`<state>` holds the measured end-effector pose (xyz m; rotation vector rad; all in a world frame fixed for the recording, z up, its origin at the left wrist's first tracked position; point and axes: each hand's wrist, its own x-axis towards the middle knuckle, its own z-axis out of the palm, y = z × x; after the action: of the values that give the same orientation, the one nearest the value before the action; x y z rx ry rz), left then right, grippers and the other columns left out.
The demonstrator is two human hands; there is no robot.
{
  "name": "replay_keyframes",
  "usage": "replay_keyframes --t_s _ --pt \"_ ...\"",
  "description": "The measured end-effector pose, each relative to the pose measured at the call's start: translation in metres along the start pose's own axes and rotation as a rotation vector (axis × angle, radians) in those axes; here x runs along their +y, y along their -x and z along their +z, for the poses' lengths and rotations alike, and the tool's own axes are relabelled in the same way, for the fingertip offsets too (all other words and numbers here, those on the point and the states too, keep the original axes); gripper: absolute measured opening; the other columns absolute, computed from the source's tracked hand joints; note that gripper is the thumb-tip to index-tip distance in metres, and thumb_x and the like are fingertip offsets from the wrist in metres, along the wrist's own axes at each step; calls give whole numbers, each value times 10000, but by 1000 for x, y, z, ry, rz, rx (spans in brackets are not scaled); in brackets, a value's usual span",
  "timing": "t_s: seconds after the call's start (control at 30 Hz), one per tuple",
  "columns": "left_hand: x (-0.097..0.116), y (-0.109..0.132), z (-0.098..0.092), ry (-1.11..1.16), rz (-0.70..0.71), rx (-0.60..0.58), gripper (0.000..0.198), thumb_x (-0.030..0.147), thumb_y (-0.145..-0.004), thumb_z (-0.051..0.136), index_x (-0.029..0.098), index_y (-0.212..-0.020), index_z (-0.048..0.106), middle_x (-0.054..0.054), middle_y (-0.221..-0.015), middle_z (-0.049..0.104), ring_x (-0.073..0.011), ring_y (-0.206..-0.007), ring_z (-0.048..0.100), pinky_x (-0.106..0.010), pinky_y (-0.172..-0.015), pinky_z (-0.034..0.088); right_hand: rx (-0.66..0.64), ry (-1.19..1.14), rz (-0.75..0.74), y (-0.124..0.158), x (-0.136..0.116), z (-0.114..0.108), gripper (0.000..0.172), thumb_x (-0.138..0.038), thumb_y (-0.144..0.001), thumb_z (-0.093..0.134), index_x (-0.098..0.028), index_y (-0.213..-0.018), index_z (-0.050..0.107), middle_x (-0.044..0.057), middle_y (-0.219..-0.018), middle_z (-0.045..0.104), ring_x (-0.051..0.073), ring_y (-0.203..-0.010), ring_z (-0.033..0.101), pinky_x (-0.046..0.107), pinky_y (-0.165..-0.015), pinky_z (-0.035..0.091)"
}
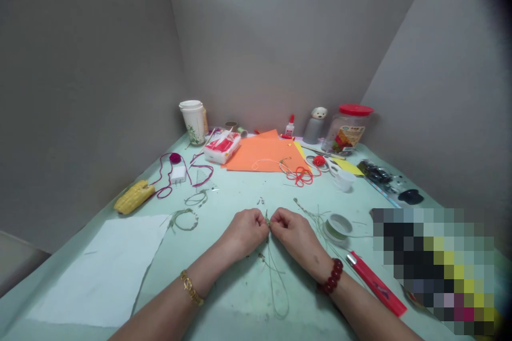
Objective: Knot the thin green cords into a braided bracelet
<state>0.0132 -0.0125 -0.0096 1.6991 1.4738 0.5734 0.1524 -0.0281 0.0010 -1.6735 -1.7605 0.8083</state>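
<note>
While left hand (244, 233) and right hand (294, 240) both pinch thin pale-green knotted cord (270, 282) shut between fingertips, long loop trails from grip toward 6 o'clock, long axis between hands, neither hand nearer

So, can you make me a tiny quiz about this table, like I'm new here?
1. What colour is the thin cord that the left hand and right hand pinch together?
2. True or false: the red bead bracelet is on the right wrist.
3. Which hand is nearer the spool of green cord, left or right?

Key: 1. Green. 2. True. 3. Right.
</note>
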Motion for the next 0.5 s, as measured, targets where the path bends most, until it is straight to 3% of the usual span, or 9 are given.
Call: replay_keyframes --t_s 0.23,0.5 --pt "-3 -1 1 38 -17 -50 83 238 -662 467 174 -623 504 57 -492 423 -69 -437 356 -192 -427 257 -45 0 51 -2 -1 0 114 -206 -687 459 -174 -619 544 -10 -565 518 129 -567 448 233 -535 294" --pt "1 1 -1 33 -21 -35 91 231 -655 464 168 -614 515 44 -507 457 -64 -443 350 -191 -434 244 -37 62 55 -2 -1 0 109 -180 -694 451 -180 -593 493 -11 -560 507 125 -561 430 236 -536 277"
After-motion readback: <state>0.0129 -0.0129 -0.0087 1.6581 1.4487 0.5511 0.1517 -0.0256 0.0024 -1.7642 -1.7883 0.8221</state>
